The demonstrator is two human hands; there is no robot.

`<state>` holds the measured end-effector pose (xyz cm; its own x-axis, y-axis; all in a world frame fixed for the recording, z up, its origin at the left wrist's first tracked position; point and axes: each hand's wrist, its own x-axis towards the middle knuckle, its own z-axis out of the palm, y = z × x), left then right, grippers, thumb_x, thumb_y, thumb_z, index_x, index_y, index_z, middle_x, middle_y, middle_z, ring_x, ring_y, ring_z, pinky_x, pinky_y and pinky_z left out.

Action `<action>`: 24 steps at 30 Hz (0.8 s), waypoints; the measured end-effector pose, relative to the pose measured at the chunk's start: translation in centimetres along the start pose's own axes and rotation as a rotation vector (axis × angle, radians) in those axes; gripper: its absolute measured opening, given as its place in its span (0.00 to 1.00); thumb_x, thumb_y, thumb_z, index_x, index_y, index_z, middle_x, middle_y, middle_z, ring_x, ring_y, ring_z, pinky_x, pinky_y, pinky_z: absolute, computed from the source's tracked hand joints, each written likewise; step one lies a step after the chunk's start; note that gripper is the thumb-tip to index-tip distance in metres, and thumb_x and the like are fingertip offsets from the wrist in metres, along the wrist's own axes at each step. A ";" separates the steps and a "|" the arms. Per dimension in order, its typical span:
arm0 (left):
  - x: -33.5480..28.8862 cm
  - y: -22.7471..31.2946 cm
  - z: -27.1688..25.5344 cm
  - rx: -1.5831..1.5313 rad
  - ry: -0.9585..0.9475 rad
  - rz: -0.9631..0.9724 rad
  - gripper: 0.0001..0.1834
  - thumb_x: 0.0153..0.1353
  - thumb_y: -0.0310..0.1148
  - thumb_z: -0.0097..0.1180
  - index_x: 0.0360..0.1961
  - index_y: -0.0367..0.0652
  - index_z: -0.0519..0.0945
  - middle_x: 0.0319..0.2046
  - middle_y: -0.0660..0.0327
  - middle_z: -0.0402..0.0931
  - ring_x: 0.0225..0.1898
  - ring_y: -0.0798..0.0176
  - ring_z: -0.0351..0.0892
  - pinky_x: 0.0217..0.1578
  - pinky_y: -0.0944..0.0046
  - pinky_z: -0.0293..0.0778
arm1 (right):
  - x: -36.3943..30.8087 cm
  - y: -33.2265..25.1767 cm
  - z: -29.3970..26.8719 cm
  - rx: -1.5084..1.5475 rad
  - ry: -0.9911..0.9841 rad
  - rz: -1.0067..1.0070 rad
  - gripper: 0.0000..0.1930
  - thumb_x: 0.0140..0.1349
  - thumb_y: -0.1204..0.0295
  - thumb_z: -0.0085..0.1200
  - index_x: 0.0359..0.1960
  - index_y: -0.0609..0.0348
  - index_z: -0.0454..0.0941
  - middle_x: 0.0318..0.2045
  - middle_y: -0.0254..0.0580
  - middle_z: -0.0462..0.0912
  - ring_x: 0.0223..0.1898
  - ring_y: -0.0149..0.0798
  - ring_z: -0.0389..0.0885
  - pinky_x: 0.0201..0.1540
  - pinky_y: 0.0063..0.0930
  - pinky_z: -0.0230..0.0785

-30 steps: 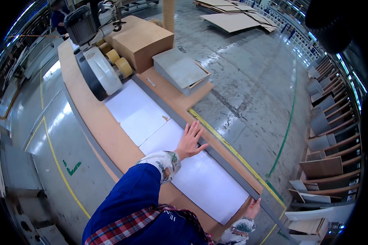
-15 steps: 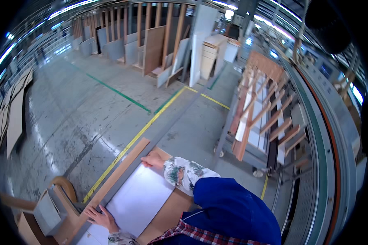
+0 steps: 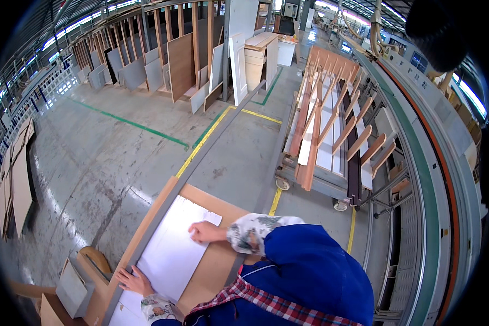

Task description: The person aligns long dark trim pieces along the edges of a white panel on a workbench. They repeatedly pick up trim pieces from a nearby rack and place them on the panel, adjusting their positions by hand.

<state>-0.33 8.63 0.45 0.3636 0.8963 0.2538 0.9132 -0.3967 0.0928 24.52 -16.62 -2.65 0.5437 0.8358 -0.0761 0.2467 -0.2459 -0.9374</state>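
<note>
A white sheet [image 3: 171, 239] with a ragged far edge lies on a brown board [image 3: 216, 264]. Along the left side of both runs a grey strip [image 3: 158, 217], with a light wooden strip [image 3: 146, 217] outside it. My left hand [image 3: 136, 281] rests flat at the near left, fingers spread over the grey strip and the sheet's edge. Over the right part of the white sheet is my right hand [image 3: 202, 232], fingers curled in; whether they hold anything small is hidden. A second white piece [image 3: 126, 312] shows below my left hand.
Wooden offcuts and a grey box-like piece [image 3: 75, 290] stand at lower left. A wheeled cart [image 3: 320, 182] loaded with wooden strips is ahead right, beside a long machine line [image 3: 418, 163]. Panels [image 3: 182, 68] lean in a rack at the back; flat boards [image 3: 16, 179] lie far left.
My right hand has drawn back from the far end of the white sheet toward me, uncovering its ragged edge. My left hand stays at the grey strip. The view has shifted.
</note>
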 end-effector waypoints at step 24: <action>-24.8 -10.9 -7.6 -0.360 -0.299 0.337 0.42 0.44 0.49 0.64 0.57 0.37 0.64 0.56 0.47 0.63 0.55 0.46 0.62 0.56 0.51 0.55 | -13.3 -2.8 -1.9 -0.710 -0.479 -0.660 0.25 0.45 0.62 0.60 0.47 0.50 0.69 0.42 0.38 0.70 0.48 0.41 0.68 0.47 0.41 0.61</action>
<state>-20.67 -10.82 0.46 0.7075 0.7051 0.0482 0.6369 -0.6656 0.3890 18.11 -28.01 1.62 -0.1988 0.9747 0.1021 0.8685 0.2235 -0.4424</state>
